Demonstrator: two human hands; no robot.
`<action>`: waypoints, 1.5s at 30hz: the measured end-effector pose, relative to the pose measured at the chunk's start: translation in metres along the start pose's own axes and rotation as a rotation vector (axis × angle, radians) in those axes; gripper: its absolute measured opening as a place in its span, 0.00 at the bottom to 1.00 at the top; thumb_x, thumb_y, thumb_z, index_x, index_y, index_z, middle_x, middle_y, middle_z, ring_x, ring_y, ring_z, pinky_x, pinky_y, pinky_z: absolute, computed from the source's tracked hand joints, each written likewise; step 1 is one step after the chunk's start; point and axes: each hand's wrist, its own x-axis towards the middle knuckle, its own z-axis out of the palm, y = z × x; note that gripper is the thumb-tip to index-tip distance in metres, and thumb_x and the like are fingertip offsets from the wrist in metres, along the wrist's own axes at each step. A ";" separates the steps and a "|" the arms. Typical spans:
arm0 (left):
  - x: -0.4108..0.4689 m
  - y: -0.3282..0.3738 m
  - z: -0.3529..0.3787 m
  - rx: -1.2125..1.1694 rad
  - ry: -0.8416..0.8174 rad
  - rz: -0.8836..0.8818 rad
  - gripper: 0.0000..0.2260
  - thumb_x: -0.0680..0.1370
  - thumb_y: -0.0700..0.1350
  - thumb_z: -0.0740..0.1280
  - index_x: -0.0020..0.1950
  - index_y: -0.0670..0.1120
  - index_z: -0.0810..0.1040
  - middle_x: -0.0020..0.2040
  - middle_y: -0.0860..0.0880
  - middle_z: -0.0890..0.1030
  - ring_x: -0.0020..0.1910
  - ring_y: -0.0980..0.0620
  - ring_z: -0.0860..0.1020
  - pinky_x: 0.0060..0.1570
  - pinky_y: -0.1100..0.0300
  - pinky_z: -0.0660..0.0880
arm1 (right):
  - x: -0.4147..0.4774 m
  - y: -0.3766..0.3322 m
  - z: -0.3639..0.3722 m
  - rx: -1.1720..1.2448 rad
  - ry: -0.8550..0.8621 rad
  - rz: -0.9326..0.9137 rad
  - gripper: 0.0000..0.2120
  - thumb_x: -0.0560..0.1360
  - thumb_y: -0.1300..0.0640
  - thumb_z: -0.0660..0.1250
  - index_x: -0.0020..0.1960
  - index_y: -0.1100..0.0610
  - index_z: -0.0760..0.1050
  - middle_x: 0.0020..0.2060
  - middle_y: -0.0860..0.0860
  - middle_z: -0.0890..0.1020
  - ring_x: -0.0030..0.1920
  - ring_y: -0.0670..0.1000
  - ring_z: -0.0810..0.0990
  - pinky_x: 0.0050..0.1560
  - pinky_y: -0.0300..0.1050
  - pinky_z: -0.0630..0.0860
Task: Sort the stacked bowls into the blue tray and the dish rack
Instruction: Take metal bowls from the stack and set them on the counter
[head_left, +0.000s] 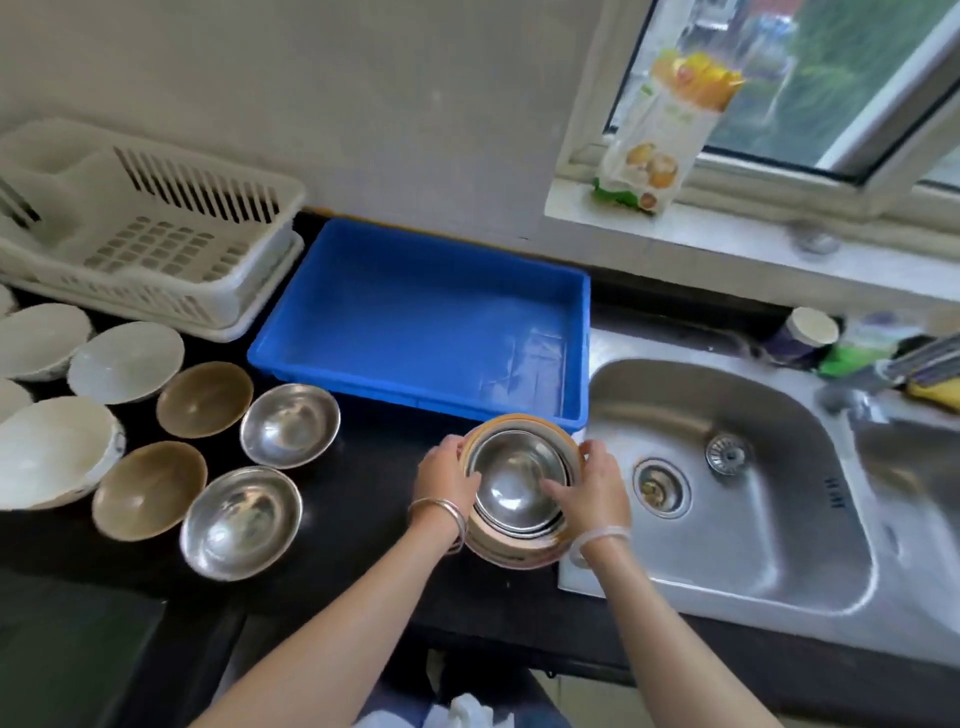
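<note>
Presently the stacked bowls (511, 552) sit between the hands: left hand (447, 475) curled round the outer rim, right hand (592, 486) seemingly pinching the top steel bowl (514, 480). Slick, stiff, probably heavy; rims grip best.

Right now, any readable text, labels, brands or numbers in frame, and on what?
None legible.
The packet on the windowsill: printing, too blurred to read.
The sink: small dark marks on its wall, too small to read.
On the stacked bowls, blue tray, dish rack: no text visible.
</note>
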 end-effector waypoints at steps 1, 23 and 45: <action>0.001 0.000 0.002 0.018 0.008 0.001 0.15 0.73 0.40 0.68 0.59 0.47 0.73 0.56 0.47 0.79 0.52 0.49 0.78 0.53 0.57 0.76 | 0.001 -0.002 0.002 -0.016 0.002 0.006 0.20 0.65 0.54 0.75 0.47 0.52 0.65 0.45 0.52 0.74 0.41 0.53 0.73 0.38 0.45 0.67; 0.004 -0.003 0.013 0.083 0.029 -0.025 0.18 0.72 0.43 0.71 0.59 0.46 0.72 0.56 0.46 0.76 0.53 0.48 0.77 0.51 0.56 0.76 | 0.007 0.001 -0.027 -0.069 0.198 -0.109 0.10 0.73 0.61 0.64 0.34 0.63 0.76 0.30 0.54 0.72 0.33 0.54 0.68 0.33 0.43 0.52; -0.005 0.014 0.009 0.074 0.236 0.099 0.03 0.73 0.42 0.66 0.41 0.48 0.72 0.46 0.54 0.72 0.43 0.53 0.74 0.35 0.64 0.67 | 0.004 0.018 -0.052 0.222 0.137 0.007 0.12 0.73 0.61 0.64 0.33 0.65 0.76 0.29 0.63 0.77 0.31 0.53 0.67 0.30 0.36 0.62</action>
